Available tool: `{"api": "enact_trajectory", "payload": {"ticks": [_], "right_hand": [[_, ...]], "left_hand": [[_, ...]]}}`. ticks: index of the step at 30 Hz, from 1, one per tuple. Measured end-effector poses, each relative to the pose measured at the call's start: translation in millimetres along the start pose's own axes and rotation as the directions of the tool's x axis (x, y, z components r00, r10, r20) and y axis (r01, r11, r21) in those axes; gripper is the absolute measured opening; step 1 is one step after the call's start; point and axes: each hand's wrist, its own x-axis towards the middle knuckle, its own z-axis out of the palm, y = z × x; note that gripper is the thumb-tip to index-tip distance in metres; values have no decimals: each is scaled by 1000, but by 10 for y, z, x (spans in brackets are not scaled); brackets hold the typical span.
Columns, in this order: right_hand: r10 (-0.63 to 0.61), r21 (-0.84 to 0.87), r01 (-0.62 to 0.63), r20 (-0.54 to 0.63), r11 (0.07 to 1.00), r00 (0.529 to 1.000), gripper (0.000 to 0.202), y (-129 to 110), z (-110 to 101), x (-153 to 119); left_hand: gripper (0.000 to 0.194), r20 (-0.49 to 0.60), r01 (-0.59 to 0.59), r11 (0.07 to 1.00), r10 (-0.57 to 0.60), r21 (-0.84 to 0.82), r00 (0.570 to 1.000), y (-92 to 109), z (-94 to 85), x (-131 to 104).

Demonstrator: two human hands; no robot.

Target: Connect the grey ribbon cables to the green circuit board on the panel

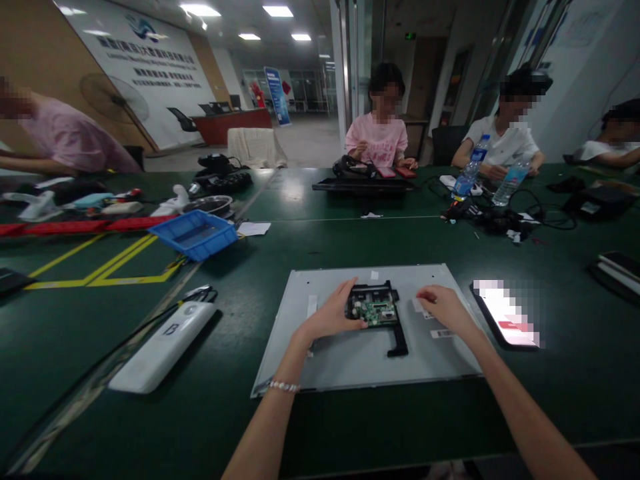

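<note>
A flat grey panel (345, 367) lies on the green table in front of me. On it is a black bracket (399, 340) with a green circuit board (380, 313) in its upper part. My left hand (336, 312) grips the left side of the bracket and board, thumb at the lower edge and fingers at the top. To the right of the board, my right hand (443, 305) is held over the panel with its fingertips pinched together. Whatever may be between those fingertips is too small to make out. White labels (443, 333) are on the panel near my right hand.
A lit phone (507, 317) lies right of the panel. At left are a white power bank (165, 347) with cables and a blue tray (197, 235). Across the table (300, 240) are a dark flat device (363, 186), bottles (470, 170), cables and several seated people.
</note>
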Motion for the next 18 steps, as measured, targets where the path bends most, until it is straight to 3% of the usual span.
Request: {"api": "enact_trajectory", "payload": {"ticks": [7, 13, 18], "right_hand": [[41, 47, -38, -67, 998, 997, 20, 50, 3, -19], [-28, 19, 32, -158, 999, 987, 23, -24, 0, -37], [-172, -78, 168, -51, 983, 984, 24, -334, 14, 276]], "left_hand": [[101, 16, 12, 1000, -12, -12, 1000, 22, -16, 4], [102, 23, 22, 1000, -22, 4, 999, 38, -21, 6], [103, 5, 25, 1000, -25, 4, 1000, 2, 8, 22]]}}
